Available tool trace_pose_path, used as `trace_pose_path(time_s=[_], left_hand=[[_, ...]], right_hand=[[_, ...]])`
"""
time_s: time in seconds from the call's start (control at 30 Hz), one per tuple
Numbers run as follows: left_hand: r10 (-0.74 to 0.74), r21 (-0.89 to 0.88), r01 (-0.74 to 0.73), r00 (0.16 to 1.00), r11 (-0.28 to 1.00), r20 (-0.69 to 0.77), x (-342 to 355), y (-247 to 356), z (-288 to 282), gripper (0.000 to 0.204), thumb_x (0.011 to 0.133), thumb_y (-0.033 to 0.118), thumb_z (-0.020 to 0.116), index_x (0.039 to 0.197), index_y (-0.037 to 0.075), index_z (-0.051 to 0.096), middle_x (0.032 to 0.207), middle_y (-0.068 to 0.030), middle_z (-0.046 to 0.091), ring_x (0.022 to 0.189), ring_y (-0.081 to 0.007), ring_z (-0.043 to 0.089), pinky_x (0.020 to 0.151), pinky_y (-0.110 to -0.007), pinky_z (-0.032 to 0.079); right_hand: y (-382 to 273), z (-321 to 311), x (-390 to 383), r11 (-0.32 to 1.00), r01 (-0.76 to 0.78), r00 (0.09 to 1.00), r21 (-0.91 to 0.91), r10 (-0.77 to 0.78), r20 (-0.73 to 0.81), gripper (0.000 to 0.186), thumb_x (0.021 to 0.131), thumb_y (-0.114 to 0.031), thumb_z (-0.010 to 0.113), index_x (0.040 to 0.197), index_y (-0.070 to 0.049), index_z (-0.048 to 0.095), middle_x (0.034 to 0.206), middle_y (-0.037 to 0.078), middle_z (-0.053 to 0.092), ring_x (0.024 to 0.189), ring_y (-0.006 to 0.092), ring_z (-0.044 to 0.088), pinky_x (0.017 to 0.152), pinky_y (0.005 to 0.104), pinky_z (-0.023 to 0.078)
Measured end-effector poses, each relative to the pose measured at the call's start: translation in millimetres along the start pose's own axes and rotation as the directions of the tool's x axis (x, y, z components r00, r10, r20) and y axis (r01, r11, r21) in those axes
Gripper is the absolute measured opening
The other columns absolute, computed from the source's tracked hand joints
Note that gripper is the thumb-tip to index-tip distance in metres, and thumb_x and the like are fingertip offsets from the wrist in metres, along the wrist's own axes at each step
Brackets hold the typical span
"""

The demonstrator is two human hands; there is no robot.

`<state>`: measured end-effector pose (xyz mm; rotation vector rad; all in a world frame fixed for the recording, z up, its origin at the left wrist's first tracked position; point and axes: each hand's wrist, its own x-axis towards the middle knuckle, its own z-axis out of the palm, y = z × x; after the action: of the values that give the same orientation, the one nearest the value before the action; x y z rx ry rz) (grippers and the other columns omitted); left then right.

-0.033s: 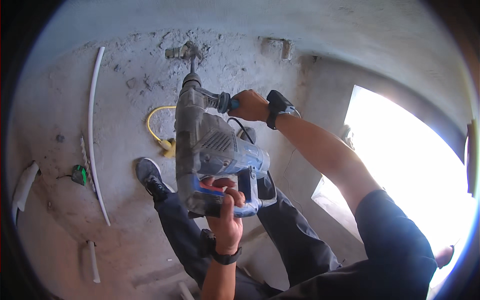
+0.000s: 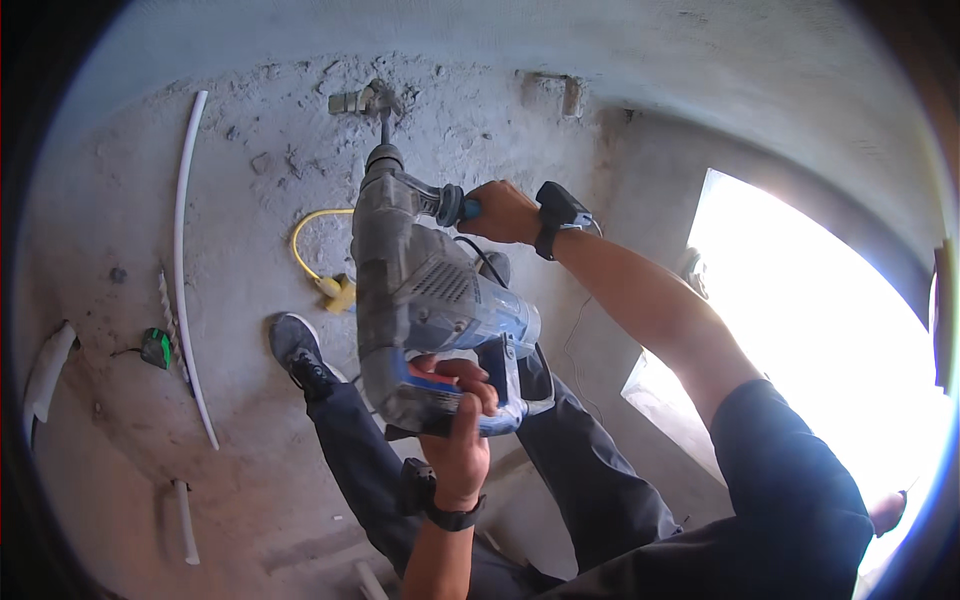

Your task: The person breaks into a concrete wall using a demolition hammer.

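Both my hands hold a dusty grey-and-blue rotary hammer drill (image 2: 400,290). My left hand (image 2: 460,430) is closed round the rear handle, by the red trigger. My right hand (image 2: 500,212) is wrapped round the side handle near the chuck (image 2: 384,158). From the chuck the bit (image 2: 386,122) points away from me, and its tip reaches a rough, broken patch of concrete. Beside that tip is a short, stubby piece (image 2: 350,103), dusty and hard to make out. The bit's very end is hidden in the rubble.
A long white pipe (image 2: 183,240) lies to the left, with a green-and-black tape measure (image 2: 156,348) and a spiral drill bit (image 2: 168,310) beside it. A yellow cord (image 2: 300,245) runs to a yellow connector (image 2: 338,292) near my left shoe (image 2: 296,345). Bright light fills an opening (image 2: 800,330) at right.
The drill's rear end has shifted slightly to the right, with my left hand moving along. My right hand's grip and the bit tip's place look the same.
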<state>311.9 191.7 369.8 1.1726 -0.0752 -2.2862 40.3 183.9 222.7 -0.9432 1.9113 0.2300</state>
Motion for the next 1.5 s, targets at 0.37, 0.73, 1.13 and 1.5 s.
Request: trace_pose_path(time_s=[0.37,0.73,1.13,1.5], left_hand=[[-0.174,0.107,0.154,0.959,0.982,0.223,-16.9,4.9,70.7,0.070,0.090,0.000,0.067,0.144,0.001,0.023,0.096,-0.0044,0.059,0.075,-0.0094,0.058,0.070,-0.024,0.050],[-0.034,0.039,0.016,0.858,0.999,0.512,6.7,-16.7,95.2,0.093,0.098,0.045,0.057,0.153,-0.002,-0.003,0.153,-0.0210,0.027,0.137,-0.0292,0.039,0.113,-0.043,0.029],[0.026,0.355,-0.165,0.931,0.920,0.365,31.8,-28.1,131.0,0.054,0.106,0.036,0.041,0.147,0.001,0.038,0.139,-0.0177,0.052,0.131,-0.0272,0.049,0.110,-0.039,0.036],[-0.042,0.643,0.047,0.999,0.764,-0.022,23.5,-91.5,12.0,0.041,0.103,0.032,0.052,0.131,0.001,0.050,0.116,-0.0139,0.056,0.105,-0.0210,0.059,0.089,-0.034,0.048]], right_hand=[[41.9,36.2,-49.7,0.974,0.054,0.985,0.218,-0.015,-0.175,0.042,0.080,-0.042,0.072,0.085,0.000,0.071,0.077,0.023,0.070,0.074,0.0351,0.070,0.073,0.0445,0.053],[-57.9,-73.2,-235.0,0.539,0.109,0.951,0.835,0.187,-0.245,0.058,0.094,-0.041,0.067,0.127,0.005,0.057,0.124,0.016,0.060,0.113,0.0217,0.062,0.093,0.0371,0.051],[-43.2,-124.9,-225.0,0.650,-0.127,0.914,0.749,0.371,-0.166,0.039,0.090,-0.031,0.072,0.110,0.000,0.062,0.081,0.005,0.067,0.066,0.0101,0.065,0.060,0.0270,0.050],[-81.4,-199.6,-197.1,0.885,-0.130,0.941,0.448,0.252,-0.225,0.026,0.083,-0.021,0.075,0.093,0.002,0.066,0.067,0.006,0.065,0.059,0.0099,0.062,0.054,0.0283,0.047]])
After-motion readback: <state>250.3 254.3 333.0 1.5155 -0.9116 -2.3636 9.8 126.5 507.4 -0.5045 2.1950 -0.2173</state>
